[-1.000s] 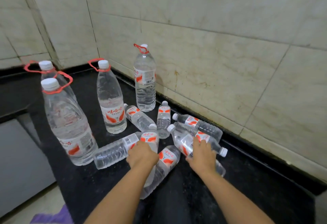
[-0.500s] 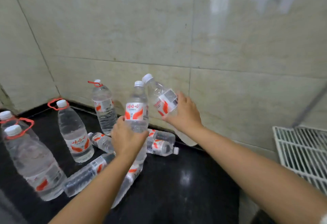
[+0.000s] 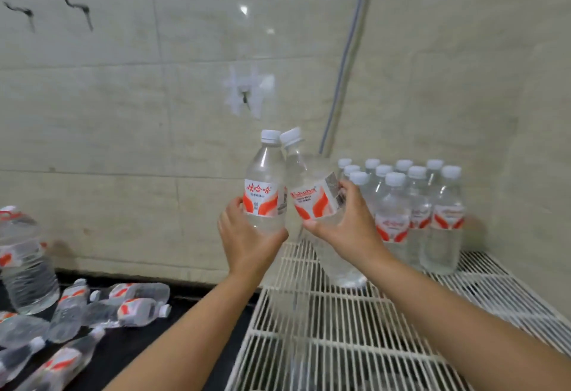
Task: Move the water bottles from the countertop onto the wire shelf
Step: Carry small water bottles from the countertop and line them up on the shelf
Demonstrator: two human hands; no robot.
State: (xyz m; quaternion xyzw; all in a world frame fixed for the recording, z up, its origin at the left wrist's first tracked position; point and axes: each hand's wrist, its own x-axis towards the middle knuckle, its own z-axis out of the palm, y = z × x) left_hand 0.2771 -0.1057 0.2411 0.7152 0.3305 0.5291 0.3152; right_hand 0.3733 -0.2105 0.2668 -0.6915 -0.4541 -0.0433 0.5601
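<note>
My left hand [image 3: 247, 242] grips one upright bottle [image 3: 265, 188]; my right hand [image 3: 349, 223] grips a tilted bottle [image 3: 312, 202] above the wire shelf [image 3: 340, 328], caps touching.

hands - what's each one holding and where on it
Each grips a small water bottle. The left hand holds the left bottle round its lower body; the right hand holds the right bottle round its label.

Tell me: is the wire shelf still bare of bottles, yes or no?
No: a cluster of upright bottles already stands at the back of the wire shelf.
</note>
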